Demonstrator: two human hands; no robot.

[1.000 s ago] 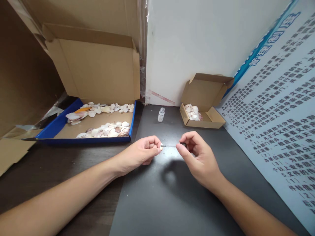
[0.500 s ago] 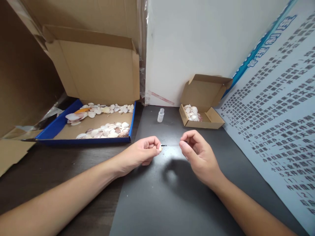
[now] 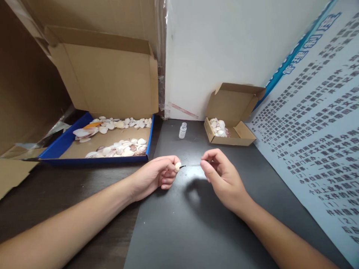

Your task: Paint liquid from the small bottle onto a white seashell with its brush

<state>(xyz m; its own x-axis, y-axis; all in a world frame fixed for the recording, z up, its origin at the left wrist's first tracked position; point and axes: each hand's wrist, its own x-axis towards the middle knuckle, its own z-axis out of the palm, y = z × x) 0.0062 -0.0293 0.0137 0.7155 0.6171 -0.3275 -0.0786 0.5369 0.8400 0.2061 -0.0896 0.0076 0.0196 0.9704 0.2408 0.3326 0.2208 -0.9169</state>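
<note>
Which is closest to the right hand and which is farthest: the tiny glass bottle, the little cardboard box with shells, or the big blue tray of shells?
From the right hand:
1. Small clear glass bottle, behind the hand, a little left.
2. Small brown cardboard box of shells, behind, to the right; nearly as close as the bottle.
3. Big blue-edged tray of shells, far left.

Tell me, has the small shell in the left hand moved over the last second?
Yes. The shell has shifted slightly left, away from the small glass bottle, pinched in the left hand, which has turned it more face-up.
</note>
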